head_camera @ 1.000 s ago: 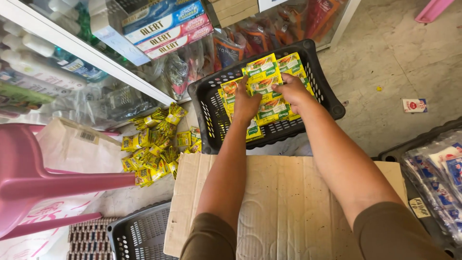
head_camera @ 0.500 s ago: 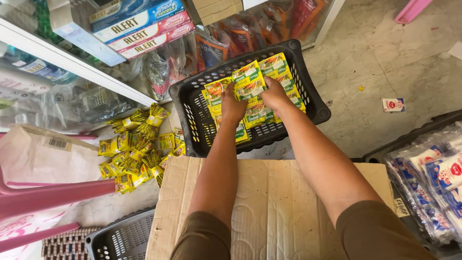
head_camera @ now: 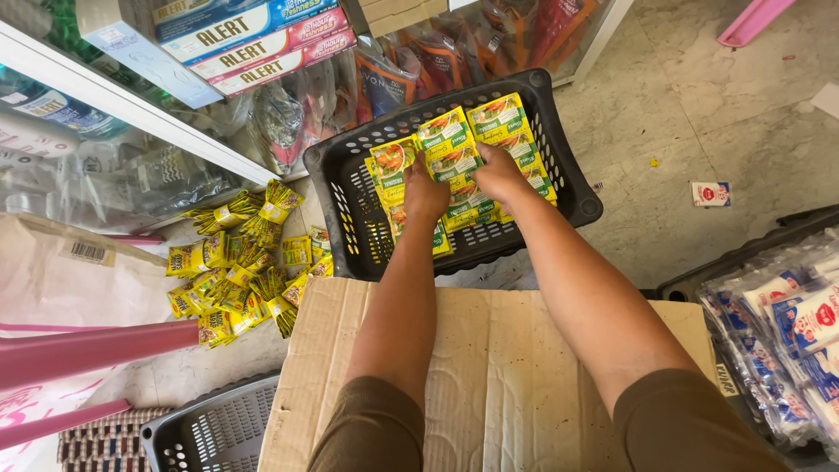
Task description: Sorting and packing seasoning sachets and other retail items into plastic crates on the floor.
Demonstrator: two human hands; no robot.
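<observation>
Both hands, left (head_camera: 426,194) and right (head_camera: 500,173), press flat on yellow sachet strips (head_camera: 454,153) in a tilted black basket (head_camera: 350,210); stacks could slide out.

Your arms are bare from the shoulders down to the left hand (head_camera: 426,194) and right hand (head_camera: 498,173), and you wear olive-brown shorts (head_camera: 367,433).

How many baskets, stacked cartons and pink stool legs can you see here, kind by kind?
Baskets: 2, the black basket under both hands and a grey basket at the bottom edge.
Stacked cartons: 3, on the shelf top.
Pink stool legs: 3, two at left and one at top right.
Total: 8.
</observation>
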